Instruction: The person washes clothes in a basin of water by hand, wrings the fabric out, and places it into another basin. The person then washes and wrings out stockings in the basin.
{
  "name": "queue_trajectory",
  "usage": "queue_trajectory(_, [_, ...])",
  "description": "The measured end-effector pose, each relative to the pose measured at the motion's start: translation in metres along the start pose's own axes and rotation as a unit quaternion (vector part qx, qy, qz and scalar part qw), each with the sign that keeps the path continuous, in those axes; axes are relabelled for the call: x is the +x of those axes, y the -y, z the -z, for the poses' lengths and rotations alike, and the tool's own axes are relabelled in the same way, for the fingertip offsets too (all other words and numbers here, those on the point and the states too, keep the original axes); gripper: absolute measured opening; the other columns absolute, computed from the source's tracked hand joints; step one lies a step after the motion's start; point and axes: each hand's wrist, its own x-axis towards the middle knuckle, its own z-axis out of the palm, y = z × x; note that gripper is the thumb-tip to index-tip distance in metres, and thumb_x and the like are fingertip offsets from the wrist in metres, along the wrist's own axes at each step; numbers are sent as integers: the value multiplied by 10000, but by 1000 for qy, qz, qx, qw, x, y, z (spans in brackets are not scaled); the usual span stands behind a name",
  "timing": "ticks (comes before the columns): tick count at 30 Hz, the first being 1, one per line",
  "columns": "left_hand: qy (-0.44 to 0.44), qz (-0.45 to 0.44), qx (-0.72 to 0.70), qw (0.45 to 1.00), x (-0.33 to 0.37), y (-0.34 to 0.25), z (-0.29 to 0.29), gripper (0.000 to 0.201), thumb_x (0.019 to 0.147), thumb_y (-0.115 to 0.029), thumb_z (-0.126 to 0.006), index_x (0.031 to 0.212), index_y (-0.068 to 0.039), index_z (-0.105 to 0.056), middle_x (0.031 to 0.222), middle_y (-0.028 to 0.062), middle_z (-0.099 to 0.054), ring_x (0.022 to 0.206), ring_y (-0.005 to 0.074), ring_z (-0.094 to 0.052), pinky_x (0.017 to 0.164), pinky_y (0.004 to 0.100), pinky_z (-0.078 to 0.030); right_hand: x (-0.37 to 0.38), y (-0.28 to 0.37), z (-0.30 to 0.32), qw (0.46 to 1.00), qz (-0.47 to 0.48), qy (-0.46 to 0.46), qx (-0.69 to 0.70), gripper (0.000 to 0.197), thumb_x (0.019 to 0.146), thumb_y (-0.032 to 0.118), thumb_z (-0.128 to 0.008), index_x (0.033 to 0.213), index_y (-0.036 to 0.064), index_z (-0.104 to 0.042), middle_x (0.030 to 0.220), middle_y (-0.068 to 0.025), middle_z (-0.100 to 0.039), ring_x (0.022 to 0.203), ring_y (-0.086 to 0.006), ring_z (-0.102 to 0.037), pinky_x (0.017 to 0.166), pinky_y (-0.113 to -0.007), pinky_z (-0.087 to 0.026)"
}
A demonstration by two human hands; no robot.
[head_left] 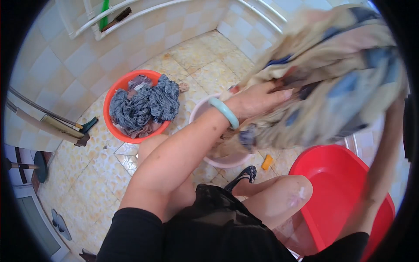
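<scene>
Crumpled beige cloth (323,87) with blue patches

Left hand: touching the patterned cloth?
Touching. The head view shows the left hand up against the cloth, its fingers partly covered by the folds.

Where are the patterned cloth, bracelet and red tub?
Patterned cloth (331,83): head view, middle of its bunched folds.
Bracelet (224,112): head view, middle of its band.
Red tub (334,185): head view, bare inside surface.
</scene>
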Motion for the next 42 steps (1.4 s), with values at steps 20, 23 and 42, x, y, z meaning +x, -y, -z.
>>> queue_trajectory(20, [96, 207, -286, 931, -16, 14, 3, 608, 879, -401, -521, 1328, -35, -336, 1273, 106, -472, 1124, 201, -494, 949, 360, -407, -107, -70, -153, 634, -443, -188, 606, 195, 795, 189, -456, 834, 25, -554, 756, -133, -605, 674, -266, -601, 628, -384, -517])
queue_trajectory(23, [67, 196, -80, 975, -21, 14, -2, 590, 745, -68, -657, 1279, -28, -408, 1148, 77, -557, 1013, 174, -557, 876, 318, -449, -126, -94, -176, 688, -484, -130, 525, 169, 786, 157, -463, 857, 47, -570, 767, -123, -604, 661, -257, -598, 613, -369, -516])
queue_trajectory(42, [-84, 171, -341, 921, 1, 30, 1, 327, 868, -187, -490, 1155, -32, -494, 1103, 103, -560, 1022, 236, -548, 922, 390, -425, -217, -92, -181, 954, -191, 165, 163, 1039, 567, 256, -811, 1366, 31, -186, 1263, -189, -403, 1171, -273, -423, 988, -347, -336])
